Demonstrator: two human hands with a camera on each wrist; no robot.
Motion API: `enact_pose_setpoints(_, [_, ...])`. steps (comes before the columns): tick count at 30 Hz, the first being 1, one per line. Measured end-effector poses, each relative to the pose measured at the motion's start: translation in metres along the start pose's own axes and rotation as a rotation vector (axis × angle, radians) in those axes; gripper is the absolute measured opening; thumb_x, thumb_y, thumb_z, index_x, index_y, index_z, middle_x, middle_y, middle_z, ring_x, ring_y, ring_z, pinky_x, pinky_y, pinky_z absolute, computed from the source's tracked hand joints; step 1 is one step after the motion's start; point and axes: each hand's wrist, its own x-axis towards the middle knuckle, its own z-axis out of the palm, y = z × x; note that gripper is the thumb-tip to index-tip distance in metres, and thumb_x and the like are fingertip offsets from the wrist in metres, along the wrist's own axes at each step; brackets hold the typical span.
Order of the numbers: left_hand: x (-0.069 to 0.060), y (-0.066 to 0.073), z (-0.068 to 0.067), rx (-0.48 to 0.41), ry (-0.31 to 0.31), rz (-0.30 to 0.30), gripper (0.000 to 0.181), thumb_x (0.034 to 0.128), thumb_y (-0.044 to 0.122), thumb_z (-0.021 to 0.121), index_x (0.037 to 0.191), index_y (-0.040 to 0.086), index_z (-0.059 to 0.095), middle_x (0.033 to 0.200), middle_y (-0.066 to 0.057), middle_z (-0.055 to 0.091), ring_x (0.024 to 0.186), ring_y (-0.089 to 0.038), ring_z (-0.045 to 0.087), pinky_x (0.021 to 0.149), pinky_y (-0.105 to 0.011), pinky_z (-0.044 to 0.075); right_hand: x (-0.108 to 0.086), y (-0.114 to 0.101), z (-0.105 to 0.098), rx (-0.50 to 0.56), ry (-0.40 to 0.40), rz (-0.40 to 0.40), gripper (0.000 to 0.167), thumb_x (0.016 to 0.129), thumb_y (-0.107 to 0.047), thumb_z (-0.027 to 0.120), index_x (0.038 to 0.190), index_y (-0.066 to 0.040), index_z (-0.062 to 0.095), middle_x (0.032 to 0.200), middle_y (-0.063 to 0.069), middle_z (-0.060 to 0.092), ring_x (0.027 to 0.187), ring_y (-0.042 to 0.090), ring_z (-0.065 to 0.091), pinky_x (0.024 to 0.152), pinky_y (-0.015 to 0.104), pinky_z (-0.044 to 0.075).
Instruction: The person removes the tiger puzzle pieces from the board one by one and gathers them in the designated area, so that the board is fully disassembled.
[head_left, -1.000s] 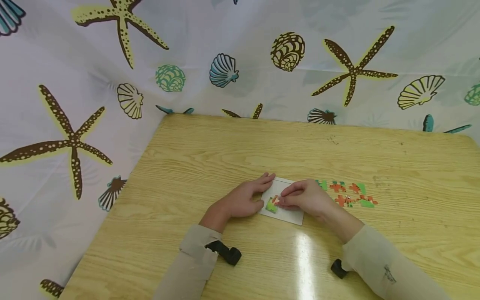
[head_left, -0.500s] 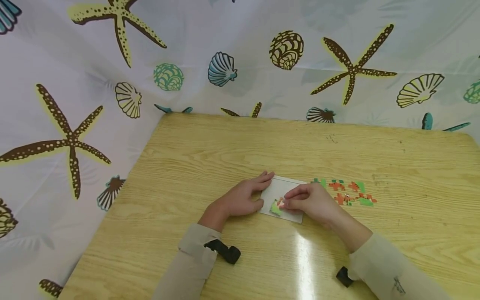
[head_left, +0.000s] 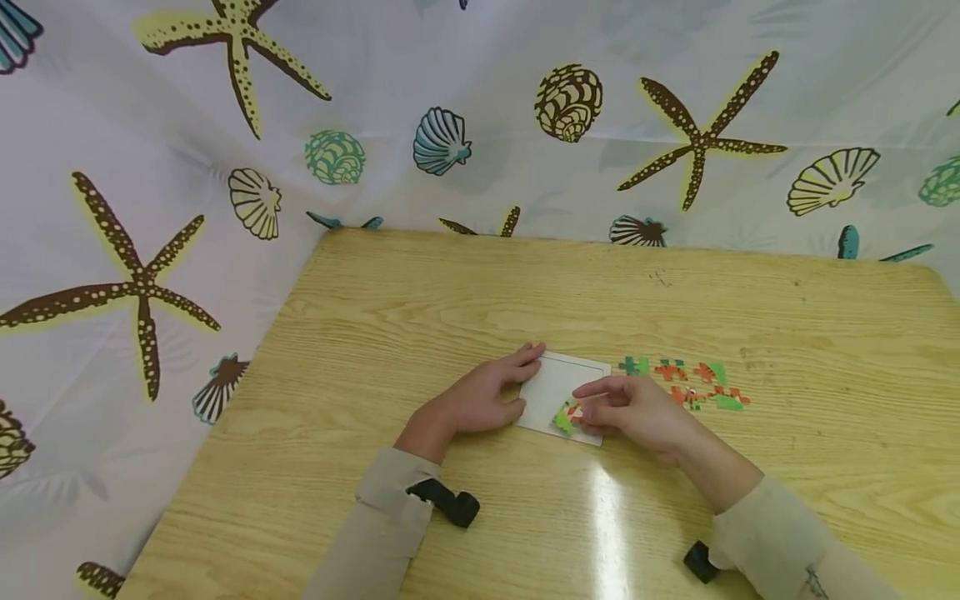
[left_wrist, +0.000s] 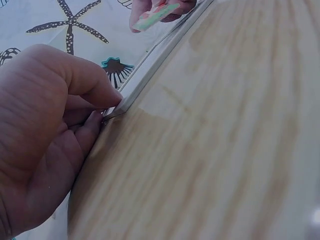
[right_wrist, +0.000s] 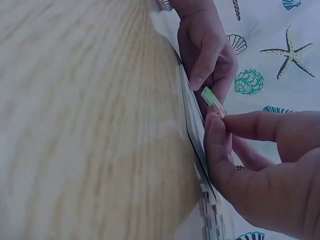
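Note:
In the head view a thin white puzzle board (head_left: 558,377) lies flat on the wooden table. My left hand (head_left: 483,400) holds its left edge, fingers at the far corner and thumb nearer me; the left wrist view shows fingertips at the board's edge (left_wrist: 145,75). My right hand (head_left: 645,414) pinches a green, red and white jigsaw puzzle piece (head_left: 564,419) between thumb and fingers over the board's near right part. The right wrist view shows this piece (right_wrist: 210,97) tilted above the board, partly hidden by the fingertips. Several loose puzzle pieces (head_left: 686,396) lie right of the board.
The wooden table (head_left: 420,292) extends around the board. Behind and to the left hangs a white cloth (head_left: 375,67) printed with shells and starfish. Black straps (head_left: 450,504) cross both beige sleeves (head_left: 390,500).
My right hand has slid rightward with the puzzle piece, from the board's middle to its near right part, and the piece has turned. The left hand keeps its place at the board's edge.

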Motion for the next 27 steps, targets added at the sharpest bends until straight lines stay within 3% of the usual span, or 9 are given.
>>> enact_pose_setpoints(12, [0.001,0.000,0.001,0.020,-0.003,-0.015,0.062,0.0933,0.008,0.053,0.152,0.001,0.035,0.167,-0.001,0.021,0.156,-0.019,0.013,0.124,-0.043,0.024,-0.006,0.001,-0.004,0.008,-0.013,0.003,0.032,0.099,-0.005,0.061,0.129,0.006,0.062,0.116,0.015,0.068,0.103,0.016,0.070,0.094,0.033,0.057])
enact_pose_setpoints(21, [0.001,0.001,0.002,-0.006,0.004,-0.005,0.063,0.0918,0.007,0.053,0.151,-0.002,0.035,0.167,-0.003,0.024,0.156,-0.021,0.013,0.124,-0.044,0.024,-0.011,0.003,-0.007,-0.006,0.027,0.023,0.030,0.097,-0.004,0.063,0.124,0.008,0.063,0.104,0.007,0.068,0.096,0.011,0.068,0.087,0.026,0.058])
enact_pose_setpoints(27, [0.001,0.001,0.003,-0.007,0.018,-0.020,0.063,0.0921,0.008,0.055,0.151,0.000,0.036,0.166,-0.001,0.025,0.156,-0.019,0.014,0.124,-0.043,0.025,-0.019,0.007,-0.014,-0.005,0.026,0.008,0.032,0.097,-0.006,0.063,0.125,0.009,0.061,0.108,0.010,0.070,0.097,0.012,0.070,0.087,0.025,0.058])
